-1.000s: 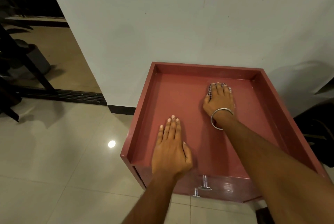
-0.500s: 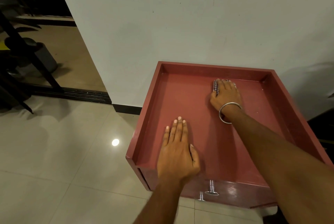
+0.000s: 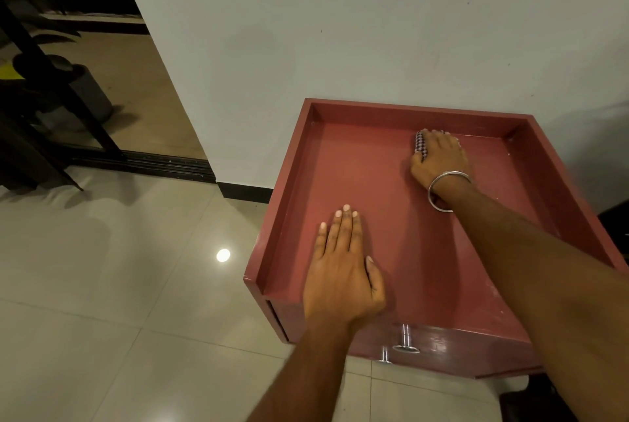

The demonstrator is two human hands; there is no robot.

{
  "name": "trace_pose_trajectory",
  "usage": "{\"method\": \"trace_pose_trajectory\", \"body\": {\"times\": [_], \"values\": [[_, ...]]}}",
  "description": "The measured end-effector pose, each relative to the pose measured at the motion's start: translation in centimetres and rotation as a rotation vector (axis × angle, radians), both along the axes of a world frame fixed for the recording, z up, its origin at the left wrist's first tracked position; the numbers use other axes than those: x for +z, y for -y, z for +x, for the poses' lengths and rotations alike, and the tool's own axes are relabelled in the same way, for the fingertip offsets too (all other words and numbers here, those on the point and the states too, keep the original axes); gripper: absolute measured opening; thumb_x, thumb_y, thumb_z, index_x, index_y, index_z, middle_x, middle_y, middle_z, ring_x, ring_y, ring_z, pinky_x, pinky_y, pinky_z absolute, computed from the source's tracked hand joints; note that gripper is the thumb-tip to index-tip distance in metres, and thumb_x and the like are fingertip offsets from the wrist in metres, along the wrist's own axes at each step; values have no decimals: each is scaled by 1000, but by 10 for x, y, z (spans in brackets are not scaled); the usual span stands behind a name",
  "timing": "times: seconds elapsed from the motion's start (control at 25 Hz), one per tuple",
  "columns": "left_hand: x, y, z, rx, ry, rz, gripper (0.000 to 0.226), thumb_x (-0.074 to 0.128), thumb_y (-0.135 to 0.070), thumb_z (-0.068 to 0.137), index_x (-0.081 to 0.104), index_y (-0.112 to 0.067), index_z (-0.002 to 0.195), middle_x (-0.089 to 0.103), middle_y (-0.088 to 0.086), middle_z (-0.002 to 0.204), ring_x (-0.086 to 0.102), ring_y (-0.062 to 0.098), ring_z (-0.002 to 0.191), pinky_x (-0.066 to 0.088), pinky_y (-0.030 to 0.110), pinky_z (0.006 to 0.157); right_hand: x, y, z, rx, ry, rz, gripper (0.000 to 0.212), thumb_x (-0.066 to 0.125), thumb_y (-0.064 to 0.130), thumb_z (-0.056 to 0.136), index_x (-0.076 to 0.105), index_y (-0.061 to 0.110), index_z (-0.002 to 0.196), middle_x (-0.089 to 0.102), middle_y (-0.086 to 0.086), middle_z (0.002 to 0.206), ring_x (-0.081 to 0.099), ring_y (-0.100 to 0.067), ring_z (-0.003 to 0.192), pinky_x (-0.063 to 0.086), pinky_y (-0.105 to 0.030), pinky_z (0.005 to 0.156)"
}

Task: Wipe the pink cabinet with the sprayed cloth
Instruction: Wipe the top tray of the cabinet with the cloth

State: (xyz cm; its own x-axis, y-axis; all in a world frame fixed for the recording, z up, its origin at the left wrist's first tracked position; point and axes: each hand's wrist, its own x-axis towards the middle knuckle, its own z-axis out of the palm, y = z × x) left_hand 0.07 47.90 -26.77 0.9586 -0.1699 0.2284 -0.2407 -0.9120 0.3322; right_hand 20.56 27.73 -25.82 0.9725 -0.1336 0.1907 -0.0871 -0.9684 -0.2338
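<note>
pink cabinet, checked dark-and-white cloth, silver bangle, beige floor tiles
</note>
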Motion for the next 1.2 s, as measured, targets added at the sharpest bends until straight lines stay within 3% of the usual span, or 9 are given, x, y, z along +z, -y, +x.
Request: {"method": "trace_pose_trajectory", "body": {"times": [0.4,0.72,0.92,1.2], "values": [[0,0,0,0,7,-2,70,23,-33,87,17,-6,152,9,7,161,2,16,149,9,39,122,0,-17,10,72,2,7,64,33,35,85,32,15,146,31,-8,153,22,-26,144,11,-40,120],[0,2,2,4,12,-18,69,26,-32,88,20,-6,151,13,8,160,7,17,149,13,40,121,4,-23,14,-13,-15,14,60,40,28,89,29,15,147,28,-5,155,17,-26,145,9,-41,120],[-3,-2,0,0,0,-30,70,24,-33,88,16,-8,152,9,5,161,1,13,149,7,37,121,-2,-17,6,111,12,-13,61,37,32,87,31,15,146,30,-7,154,21,-24,144,10,-39,120],[0,0,1,-8,-13,-11,71,19,-35,88,10,-9,153,2,3,162,-5,11,148,0,35,119,-2,7,-2,-13,33,-44,67,29,34,82,32,12,145,31,-9,153,21,-28,144,11,-41,120]]}}
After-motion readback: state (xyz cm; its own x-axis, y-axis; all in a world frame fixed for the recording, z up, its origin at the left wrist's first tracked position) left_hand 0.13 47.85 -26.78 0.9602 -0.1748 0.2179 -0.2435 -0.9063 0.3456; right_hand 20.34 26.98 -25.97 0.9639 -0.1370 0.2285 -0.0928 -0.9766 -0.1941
